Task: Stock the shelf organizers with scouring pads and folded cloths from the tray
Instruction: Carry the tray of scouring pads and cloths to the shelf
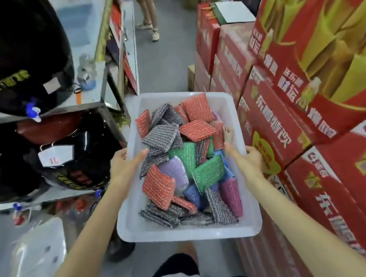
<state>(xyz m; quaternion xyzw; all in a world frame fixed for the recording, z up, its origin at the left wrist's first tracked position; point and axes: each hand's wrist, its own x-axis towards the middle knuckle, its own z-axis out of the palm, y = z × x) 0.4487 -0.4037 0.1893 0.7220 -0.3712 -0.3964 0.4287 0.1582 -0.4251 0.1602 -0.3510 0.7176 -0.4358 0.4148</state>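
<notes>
I carry a white translucent plastic tray [187,232] in front of me at waist height. It holds a loose heap of scouring pads [188,160] in red, grey, green, purple and blue. My left hand [125,164] grips the tray's left rim, thumb inside. On the right rim sits my right hand [245,158], thumb also over the edge. No shelf organizers show in this view.
Stacked red drink cartons [297,109] wall off the right side. Black helmets [15,58] fill a metal rack [106,114] on the left. A narrow grey floor aisle [163,59] runs ahead, where a person's legs [148,12] stand.
</notes>
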